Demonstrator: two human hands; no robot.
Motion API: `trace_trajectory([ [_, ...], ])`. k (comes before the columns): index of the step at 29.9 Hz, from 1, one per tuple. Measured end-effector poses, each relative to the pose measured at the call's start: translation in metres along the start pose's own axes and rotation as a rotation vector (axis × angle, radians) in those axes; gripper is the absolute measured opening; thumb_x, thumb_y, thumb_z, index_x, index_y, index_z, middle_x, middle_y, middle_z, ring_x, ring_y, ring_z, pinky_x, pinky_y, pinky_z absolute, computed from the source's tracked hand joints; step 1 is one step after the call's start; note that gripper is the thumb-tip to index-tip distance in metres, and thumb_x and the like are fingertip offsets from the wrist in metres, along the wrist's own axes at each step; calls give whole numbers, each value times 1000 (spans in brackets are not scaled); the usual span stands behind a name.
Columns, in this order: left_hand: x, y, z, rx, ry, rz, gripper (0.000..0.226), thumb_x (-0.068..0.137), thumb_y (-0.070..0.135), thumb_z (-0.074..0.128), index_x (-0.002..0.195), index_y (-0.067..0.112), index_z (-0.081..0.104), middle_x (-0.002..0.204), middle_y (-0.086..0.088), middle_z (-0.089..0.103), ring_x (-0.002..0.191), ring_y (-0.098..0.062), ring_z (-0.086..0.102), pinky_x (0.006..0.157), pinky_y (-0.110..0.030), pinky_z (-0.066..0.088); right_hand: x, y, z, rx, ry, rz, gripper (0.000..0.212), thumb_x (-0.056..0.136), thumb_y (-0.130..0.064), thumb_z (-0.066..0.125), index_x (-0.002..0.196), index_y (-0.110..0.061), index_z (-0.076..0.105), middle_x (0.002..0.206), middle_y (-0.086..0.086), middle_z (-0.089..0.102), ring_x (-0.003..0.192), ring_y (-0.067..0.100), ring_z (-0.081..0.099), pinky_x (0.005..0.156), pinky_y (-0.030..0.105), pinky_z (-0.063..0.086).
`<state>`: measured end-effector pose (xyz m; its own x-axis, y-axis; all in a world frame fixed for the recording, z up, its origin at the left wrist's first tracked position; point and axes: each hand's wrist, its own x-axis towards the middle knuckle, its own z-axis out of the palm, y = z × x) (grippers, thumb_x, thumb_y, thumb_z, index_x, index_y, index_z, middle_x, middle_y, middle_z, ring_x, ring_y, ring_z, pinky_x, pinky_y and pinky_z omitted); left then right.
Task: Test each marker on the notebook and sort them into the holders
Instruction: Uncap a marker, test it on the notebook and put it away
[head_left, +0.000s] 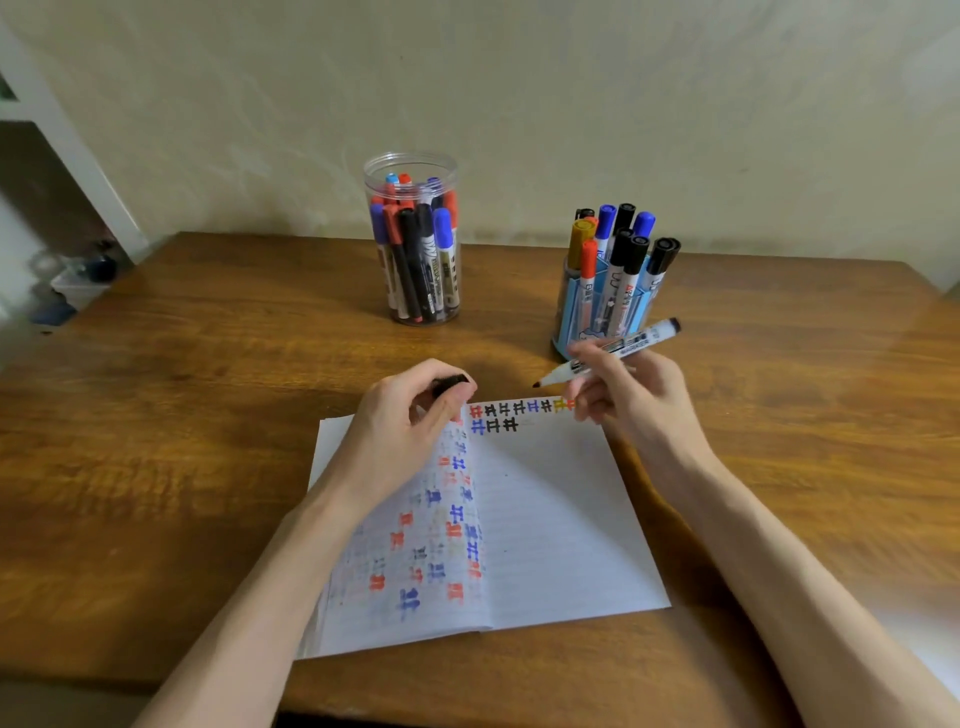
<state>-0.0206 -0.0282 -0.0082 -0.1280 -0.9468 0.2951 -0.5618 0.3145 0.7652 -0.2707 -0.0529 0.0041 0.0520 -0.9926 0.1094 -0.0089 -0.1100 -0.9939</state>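
An open lined notebook (550, 509) lies on the wooden table, with coloured test marks across its left page and along the top of the right page. My right hand (628, 389) holds an uncapped black marker (608, 356) above the notebook's top right corner, tip pointing left. My left hand (410, 415) rests over the notebook's top left part, fingers closed on the black cap (451, 384). A clear round jar (415, 244) at the back centre holds several markers. A blue holder (608, 306) at the back right holds several more.
The wooden table (156, 441) meets a pale wall at the back. Its front edge runs just below the notebook. To the far left, beyond the table's edge, blurred items lie on the floor (78, 280).
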Motion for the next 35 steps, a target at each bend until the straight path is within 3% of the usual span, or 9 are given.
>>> trace_trajectory([
  [4, -3, 3, 6, -19, -28, 42, 15, 97, 33, 66, 110, 28, 71, 103, 20, 71, 105, -1, 66, 82, -22, 56, -4, 5, 8, -64, -31, 49, 16, 103, -22, 67, 107, -7, 71, 86, 16, 78, 70, 25, 71, 69, 40, 55],
  [10, -3, -1, 11, 43, -29, 45, 12, 97, 32, 69, 108, 28, 70, 100, 19, 72, 99, -2, 66, 78, -29, 57, 0, 18, 10, -273, 1, -57, 8, 94, -20, 77, 93, -12, 75, 78, 0, 75, 69, 11, 69, 64, 23, 54],
  [20, -6, -10, 14, 93, -23, 20, 14, 97, 43, 66, 106, 33, 70, 98, 18, 72, 95, -2, 67, 73, -31, 59, 1, 30, 20, -471, 61, -169, 12, 91, -21, 72, 80, -25, 71, 66, -21, 69, 59, 3, 65, 59, 23, 53],
  [27, -7, -9, 14, 96, -24, 24, 14, 97, 42, 66, 107, 32, 70, 97, 18, 72, 94, -3, 67, 74, -31, 57, -2, 27, 23, -552, 59, -209, 21, 91, -21, 74, 73, -29, 68, 62, -21, 66, 54, 1, 55, 52, 22, 47],
  [31, -7, -8, 12, 83, -18, 20, 13, 97, 40, 66, 105, 31, 70, 96, 18, 72, 93, -3, 67, 74, -32, 57, -2, 28, 23, -564, 107, -210, 15, 91, -19, 75, 76, -21, 71, 58, -13, 63, 53, 1, 53, 50, 14, 41],
  [35, -6, -8, 13, 80, -18, 18, 12, 97, 40, 65, 105, 32, 70, 97, 19, 72, 95, -2, 67, 74, -30, 57, -3, 27, 22, -534, 88, -202, 17, 90, -16, 74, 75, -22, 69, 59, -21, 62, 54, 1, 54, 52, 12, 41],
])
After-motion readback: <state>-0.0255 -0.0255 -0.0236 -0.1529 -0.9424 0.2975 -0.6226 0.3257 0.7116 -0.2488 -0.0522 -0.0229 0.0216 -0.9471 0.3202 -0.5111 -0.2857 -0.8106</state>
